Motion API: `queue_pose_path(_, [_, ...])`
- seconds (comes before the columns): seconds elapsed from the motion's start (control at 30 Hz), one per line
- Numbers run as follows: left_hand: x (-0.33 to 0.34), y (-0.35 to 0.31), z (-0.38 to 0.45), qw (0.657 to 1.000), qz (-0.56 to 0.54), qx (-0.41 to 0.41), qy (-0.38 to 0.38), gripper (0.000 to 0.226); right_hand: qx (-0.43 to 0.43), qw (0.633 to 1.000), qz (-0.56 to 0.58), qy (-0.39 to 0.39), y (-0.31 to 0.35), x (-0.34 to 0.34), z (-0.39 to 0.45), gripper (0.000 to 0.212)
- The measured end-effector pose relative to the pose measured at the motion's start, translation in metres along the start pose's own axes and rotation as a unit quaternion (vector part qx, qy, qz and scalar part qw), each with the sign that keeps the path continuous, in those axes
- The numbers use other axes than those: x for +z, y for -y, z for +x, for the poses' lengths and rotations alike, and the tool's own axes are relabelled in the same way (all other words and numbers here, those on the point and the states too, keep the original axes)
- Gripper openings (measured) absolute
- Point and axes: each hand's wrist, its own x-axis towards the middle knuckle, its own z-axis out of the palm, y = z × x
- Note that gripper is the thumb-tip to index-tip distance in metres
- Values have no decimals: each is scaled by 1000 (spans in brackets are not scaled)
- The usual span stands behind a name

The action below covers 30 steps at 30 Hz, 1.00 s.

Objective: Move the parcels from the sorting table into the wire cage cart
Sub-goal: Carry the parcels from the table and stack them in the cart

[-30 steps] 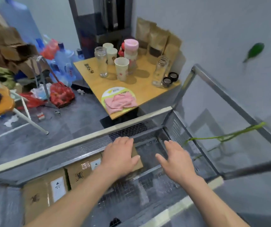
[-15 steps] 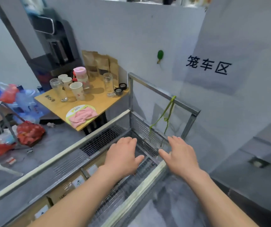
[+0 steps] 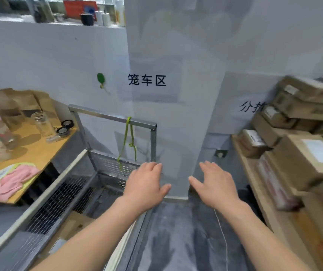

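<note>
Both hands are held out palm down with fingers straight and loosely spread, holding nothing: the left hand over the far right corner of the wire cage cart, the right hand above the grey floor. The parcels, brown cardboard boxes with white labels, are stacked on the sorting table well to the right of the right fingers. Another brown box lies inside the cart, below and left of the left hand.
</note>
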Motion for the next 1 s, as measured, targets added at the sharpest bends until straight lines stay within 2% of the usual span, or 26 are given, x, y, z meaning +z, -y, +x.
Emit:
queue_pose_path(0.17, [8, -37, -3, 995, 16, 94, 5, 65, 85, 996, 12, -23, -30, -8, -55, 52])
queue_pose_path(0.3, [17, -73, -12, 987, 11, 160, 15, 64, 150, 988, 5, -39, -59, -13, -101, 61])
queue_pose_path(0.43, [24, -109, -30, 975, 8, 217, 35, 66, 210, 977, 0, -45, -81, -19, -149, 46])
queue_pose_path(0.53, [27, -133, -44, 967, 11, 251, 46, 65, 246, 968, 6, -54, -92, -22, -182, 47])
queue_pose_path(0.77, [23, -189, -74, 950, 22, 309, 38, 65, 292, 952, 31, -86, -117, -39, -245, 54])
queue_pose_path(1.0, [34, -281, -125, 935, 10, 352, 30, 64, 294, 946, 40, -133, -165, -56, -336, 62])
